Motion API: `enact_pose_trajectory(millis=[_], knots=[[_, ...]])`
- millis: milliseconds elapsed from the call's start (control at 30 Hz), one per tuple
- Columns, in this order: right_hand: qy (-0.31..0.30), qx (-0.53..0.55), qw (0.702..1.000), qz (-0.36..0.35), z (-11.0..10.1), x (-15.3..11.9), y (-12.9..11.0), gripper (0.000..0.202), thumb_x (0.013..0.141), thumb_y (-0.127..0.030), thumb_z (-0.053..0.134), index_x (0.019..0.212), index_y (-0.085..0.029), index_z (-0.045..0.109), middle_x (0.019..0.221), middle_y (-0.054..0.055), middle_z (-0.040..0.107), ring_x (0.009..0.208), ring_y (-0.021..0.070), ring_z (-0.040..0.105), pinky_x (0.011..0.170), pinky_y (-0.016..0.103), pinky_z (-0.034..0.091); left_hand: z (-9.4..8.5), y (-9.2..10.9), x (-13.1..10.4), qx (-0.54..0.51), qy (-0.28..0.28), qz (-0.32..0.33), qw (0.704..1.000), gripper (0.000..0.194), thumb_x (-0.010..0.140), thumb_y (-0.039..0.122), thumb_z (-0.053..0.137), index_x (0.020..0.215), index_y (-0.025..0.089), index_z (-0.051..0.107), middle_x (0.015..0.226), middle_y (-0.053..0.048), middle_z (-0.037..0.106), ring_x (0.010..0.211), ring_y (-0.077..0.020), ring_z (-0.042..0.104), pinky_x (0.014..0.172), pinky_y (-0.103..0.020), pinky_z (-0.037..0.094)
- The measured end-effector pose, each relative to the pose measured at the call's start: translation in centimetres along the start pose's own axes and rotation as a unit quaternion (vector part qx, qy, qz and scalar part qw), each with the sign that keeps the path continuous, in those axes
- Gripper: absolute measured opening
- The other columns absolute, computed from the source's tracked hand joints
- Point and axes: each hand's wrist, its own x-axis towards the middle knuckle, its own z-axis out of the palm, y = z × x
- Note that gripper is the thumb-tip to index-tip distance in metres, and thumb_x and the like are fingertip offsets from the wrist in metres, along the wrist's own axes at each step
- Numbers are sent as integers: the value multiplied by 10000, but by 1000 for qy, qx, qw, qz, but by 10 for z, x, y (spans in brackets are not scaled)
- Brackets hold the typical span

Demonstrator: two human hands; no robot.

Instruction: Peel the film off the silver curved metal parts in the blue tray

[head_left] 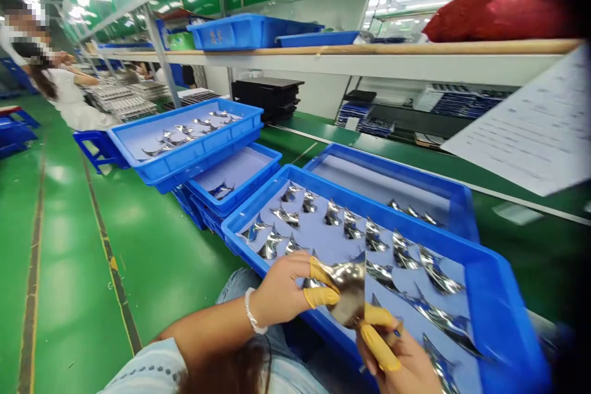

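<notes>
A curved, mirror-bright metal part (pixel 348 289) is held up over the near side of a blue tray (pixel 503 314). My left hand (pixel 290 286) pinches its left edge between fingers in yellow finger cots. At the lower right edge, my right hand (pixel 397 351) closes its yellow-covered fingers on the same part. A small, thin dark object (pixel 398 327) shows by the right fingers; its kind is unclear. Similar shiny curved parts (pixel 353 225) lie in rows on the tray's pale liner, some hidden behind my hands.
Stacked blue trays (pixel 184 160) with more metal parts stand to the left. Another blue tray (pixel 392 175) lies behind mine. A printed sheet (pixel 530 123) hangs at the right, under a shelf (pixel 369 61). A co-worker (pixel 69 92) is at the far left.
</notes>
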Motion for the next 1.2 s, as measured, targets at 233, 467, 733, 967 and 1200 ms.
enact_pose_trajectory(millis=[233,467,733,967,1200], knots=[[-64,-21,998,-10,5,-4,-12,345,805,-506,629,726,-197,498,482,-77,355,397,85,284,405,200,247,-7,19,-1,136,-75,89,984,424,851,543,490,738,214,731,649,-48,655,661,-157,542,749,-312,403],[-73,-50,995,-35,6,-5,-21,413,807,-499,610,605,-211,393,469,-66,358,409,97,289,410,218,254,-7,25,-2,163,-92,115,976,359,848,514,518,778,243,744,653,-41,659,677,-161,530,759,-313,383],[-97,-43,990,-90,6,-7,-31,239,812,-415,660,717,-198,627,589,-17,537,545,143,460,541,243,396,-8,25,-1,108,-59,73,990,214,821,359,618,709,196,699,651,-23,656,670,-149,539,750,-298,388],[-211,47,976,-26,3,-15,-37,234,826,-429,668,844,-206,735,751,57,683,741,214,620,706,314,475,-4,3,6,-112,-50,-186,975,208,739,346,679,748,139,665,718,-22,637,675,-134,541,675,-261,424],[-203,171,963,48,7,-19,-35,318,779,-480,714,904,-189,742,403,-52,428,351,63,241,378,205,204,15,-17,8,-333,-38,-331,882,343,612,401,781,646,115,595,601,10,542,553,-72,450,558,-203,356]])
